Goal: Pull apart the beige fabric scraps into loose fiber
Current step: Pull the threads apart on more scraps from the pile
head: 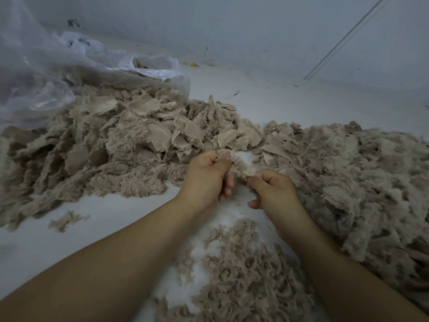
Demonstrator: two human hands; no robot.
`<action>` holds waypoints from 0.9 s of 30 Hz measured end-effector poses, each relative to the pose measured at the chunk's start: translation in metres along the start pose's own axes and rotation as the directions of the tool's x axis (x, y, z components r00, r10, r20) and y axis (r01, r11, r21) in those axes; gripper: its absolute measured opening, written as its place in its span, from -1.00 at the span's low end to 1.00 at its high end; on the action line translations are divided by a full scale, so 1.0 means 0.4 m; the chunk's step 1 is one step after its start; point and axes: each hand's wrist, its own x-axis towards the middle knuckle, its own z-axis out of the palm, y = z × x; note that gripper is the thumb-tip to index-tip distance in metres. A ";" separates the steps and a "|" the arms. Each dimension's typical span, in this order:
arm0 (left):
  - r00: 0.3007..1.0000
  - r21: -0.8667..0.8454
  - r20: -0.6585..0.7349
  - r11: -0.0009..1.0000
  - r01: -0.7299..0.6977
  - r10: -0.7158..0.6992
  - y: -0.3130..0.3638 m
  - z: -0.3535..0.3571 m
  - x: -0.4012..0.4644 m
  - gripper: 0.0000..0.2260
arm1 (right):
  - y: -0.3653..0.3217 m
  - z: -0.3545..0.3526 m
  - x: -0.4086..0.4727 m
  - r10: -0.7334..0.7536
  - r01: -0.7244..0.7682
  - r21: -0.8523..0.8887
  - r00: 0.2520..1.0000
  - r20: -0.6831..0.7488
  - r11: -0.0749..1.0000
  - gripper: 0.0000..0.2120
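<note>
Beige scrap stretches at centre between both hands, left hand pinching its 10 o'clock end, right hand gripping its 5 o'clock end with curled fingers. Scrap pile lies at 9 o'clock, loose fiber at 6 o'clock, plastic bag at 10 o'clock.

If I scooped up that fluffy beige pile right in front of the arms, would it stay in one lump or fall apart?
Probably it falls apart: the loose fiber pile looks like separate wispy strands with floor showing through. It likely weighs little for its bulk and would squash flat, since it looks airy.
</note>
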 end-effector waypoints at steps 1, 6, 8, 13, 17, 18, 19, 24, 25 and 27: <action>1.000 0.015 -0.024 1.000 -0.008 0.008 0.001 -0.002 0.001 -0.79 | 0.000 0.001 0.001 0.009 -0.009 0.000 1.000 -0.003 1.000 -0.62; 0.997 0.000 -0.064 0.999 -0.040 0.040 0.003 -0.006 -0.006 -0.69 | -0.004 0.007 0.001 0.038 -0.033 0.068 0.997 -0.072 0.997 -0.62; 0.997 -0.006 -0.069 0.999 -0.043 0.043 0.004 -0.006 -0.009 -0.69 | -0.001 0.008 0.002 0.043 -0.035 0.084 0.995 -0.093 0.996 -0.66; 0.997 -0.024 -0.079 1.000 -0.020 0.018 0.005 -0.010 -0.012 -0.70 | 0.004 0.008 0.005 0.060 -0.048 0.103 0.992 -0.111 0.994 -0.70; 0.998 -0.020 -0.065 1.000 -0.015 0.014 0.006 -0.007 -0.017 -0.68 | 0.003 0.009 0.007 0.079 -0.059 0.136 0.987 -0.142 0.989 -0.69; 0.998 -0.021 -0.060 1.000 -0.014 0.013 0.006 -0.006 -0.019 -0.69 | 0.002 0.009 0.007 0.086 -0.064 0.147 0.985 -0.146 0.987 -0.70; 0.998 -0.023 -0.055 1.000 -0.013 0.012 0.007 -0.004 -0.021 -0.69 | 0.001 0.009 0.007 0.092 -0.069 0.152 0.985 -0.149 0.986 -0.72; 0.999 -0.022 -0.040 1.000 -0.011 0.010 0.014 -0.001 -0.028 -0.69 | -0.002 0.009 0.007 0.099 -0.073 0.158 0.981 -0.164 0.985 -0.72; 0.999 -0.021 -0.037 1.000 -0.011 0.010 0.015 -0.001 -0.029 -0.69 | -0.003 0.010 0.007 0.100 -0.073 0.159 0.980 -0.173 0.985 -0.72; 0.999 -0.026 -0.036 1.000 -0.012 0.011 0.016 0.000 -0.031 -0.69 | -0.004 0.012 0.006 0.105 -0.075 0.159 0.976 -0.189 0.984 -0.72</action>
